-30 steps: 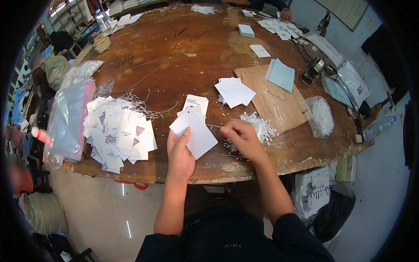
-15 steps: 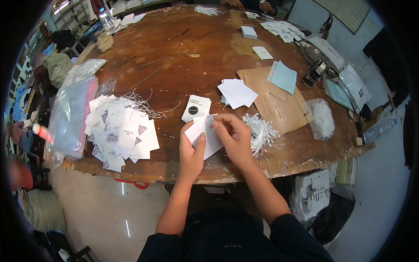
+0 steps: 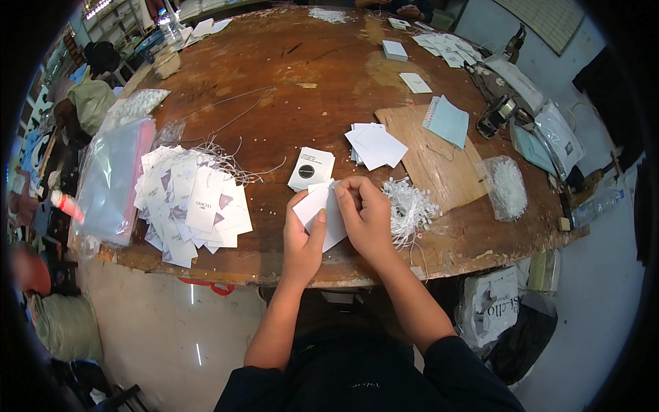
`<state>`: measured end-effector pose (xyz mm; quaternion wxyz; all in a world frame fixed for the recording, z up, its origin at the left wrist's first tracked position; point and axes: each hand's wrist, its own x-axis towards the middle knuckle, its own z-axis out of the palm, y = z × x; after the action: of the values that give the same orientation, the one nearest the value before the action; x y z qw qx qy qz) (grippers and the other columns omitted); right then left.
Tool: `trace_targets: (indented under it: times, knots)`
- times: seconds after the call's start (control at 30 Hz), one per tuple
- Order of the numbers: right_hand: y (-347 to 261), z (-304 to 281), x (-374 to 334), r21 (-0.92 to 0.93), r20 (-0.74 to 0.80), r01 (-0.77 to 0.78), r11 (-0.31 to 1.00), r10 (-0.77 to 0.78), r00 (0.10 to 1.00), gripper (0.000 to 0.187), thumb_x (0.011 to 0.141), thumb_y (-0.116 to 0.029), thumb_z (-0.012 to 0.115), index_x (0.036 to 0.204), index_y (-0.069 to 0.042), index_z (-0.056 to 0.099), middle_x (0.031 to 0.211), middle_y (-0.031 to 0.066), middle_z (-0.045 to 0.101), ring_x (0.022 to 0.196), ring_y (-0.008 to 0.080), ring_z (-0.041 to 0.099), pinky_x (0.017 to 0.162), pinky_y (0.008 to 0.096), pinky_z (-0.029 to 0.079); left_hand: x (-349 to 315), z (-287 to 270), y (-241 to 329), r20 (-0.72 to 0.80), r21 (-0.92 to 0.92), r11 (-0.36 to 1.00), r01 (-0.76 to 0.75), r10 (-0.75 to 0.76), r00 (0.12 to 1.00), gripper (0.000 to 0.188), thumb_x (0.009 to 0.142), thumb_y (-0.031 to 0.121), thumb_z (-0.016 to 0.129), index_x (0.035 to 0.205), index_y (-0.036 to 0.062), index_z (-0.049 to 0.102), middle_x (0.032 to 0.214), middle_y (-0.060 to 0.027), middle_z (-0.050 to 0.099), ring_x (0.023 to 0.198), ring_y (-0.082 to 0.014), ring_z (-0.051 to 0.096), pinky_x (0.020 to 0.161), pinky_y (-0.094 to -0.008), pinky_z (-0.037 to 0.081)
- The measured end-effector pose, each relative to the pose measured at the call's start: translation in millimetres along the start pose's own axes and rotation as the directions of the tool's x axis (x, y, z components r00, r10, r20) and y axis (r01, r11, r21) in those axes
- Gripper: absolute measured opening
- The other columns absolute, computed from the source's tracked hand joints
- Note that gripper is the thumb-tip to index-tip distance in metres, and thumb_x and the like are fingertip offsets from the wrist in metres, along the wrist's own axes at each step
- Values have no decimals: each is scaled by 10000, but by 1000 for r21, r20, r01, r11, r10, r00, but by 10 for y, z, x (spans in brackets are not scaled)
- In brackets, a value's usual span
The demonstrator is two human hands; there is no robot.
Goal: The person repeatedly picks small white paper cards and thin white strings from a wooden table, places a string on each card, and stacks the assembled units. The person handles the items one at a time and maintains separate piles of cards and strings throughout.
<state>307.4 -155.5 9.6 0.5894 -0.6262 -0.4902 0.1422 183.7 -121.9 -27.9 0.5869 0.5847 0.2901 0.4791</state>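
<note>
White cards [image 3: 333,226], overlapping and blank on the side facing me, are held over the near part of the table. My left hand [image 3: 303,240] is closed on their left side, its thumb lying across the face. At the upper right corner, my right hand [image 3: 365,214] pinches with thumb and forefinger; whether a string is in that pinch is hidden. Just beyond my hands sits a stack of printed cards [image 3: 312,165] with a black round mark. To its right lie blank white cards [image 3: 379,146]. A bundle of white tag strings [image 3: 412,209] rests beside my right hand.
Strung printed tags [image 3: 189,206] are heaped at left, beside clear plastic sleeves [image 3: 113,185]. At right are a thin wooden board [image 3: 439,185], a light-blue sheet [image 3: 449,122], a bag of white strings [image 3: 506,187] and a dark machine [image 3: 495,115]. Another person's hands [image 3: 410,12] show at the far edge.
My right fingers have shifted slightly at the cards' upper corner, with the cards still between both hands. The whole view has moved a little. At the far edge, the other person's hands have moved.
</note>
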Motion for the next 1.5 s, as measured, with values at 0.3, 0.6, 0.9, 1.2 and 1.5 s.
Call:
trace_targets:
  times: [0.3,0.6,0.9,1.2,1.5]
  knots:
    - [25,62,-17,-23,-53,51,998,-52,997,113,980,-98,611,981,13,591,805,140,634,685,238,620,633,341,491,-43,-16,84,87,301,947,-112,90,992,400,1011,99,554,1373,-29,440,1246,-164,599,1120,-196,591,971,-342,471]
    - [-66,-56,15,325,140,-336,884,306,942,125,993,-131,618,985,-7,627,808,53,652,713,112,599,616,274,461,78,-81,181,237,696,496,-518,523,819,412,810,45,697,1212,132,682,1179,-78,672,1066,-334,651,853,-415,542]
    - [-26,-191,157,241,354,-391,888,295,887,232,960,-179,672,775,-43,638,719,5,628,635,48,527,563,225,411,20,-290,214,449,801,52,-596,606,657,288,823,178,710,1097,249,764,1147,44,689,1075,-248,612,854,-413,480]
    - [651,-766,923,-555,-107,50,830,-131,986,259,904,-248,732,953,6,719,859,141,711,815,260,679,735,372,515,456,-1347,300,-17,997,-66,43,353,936,390,903,213,669,1292,175,669,1341,-69,591,1244,-297,522,999,-503,426]
    - [970,-953,733,-728,101,75,681,-2,995,441,782,-329,828,1102,-44,721,1119,128,693,1003,313,660,856,423,499,681,-685,242,80,955,256,-148,261,962,577,888,464,694,1249,15,661,1380,-180,552,1246,-392,538,1054,-551,412]
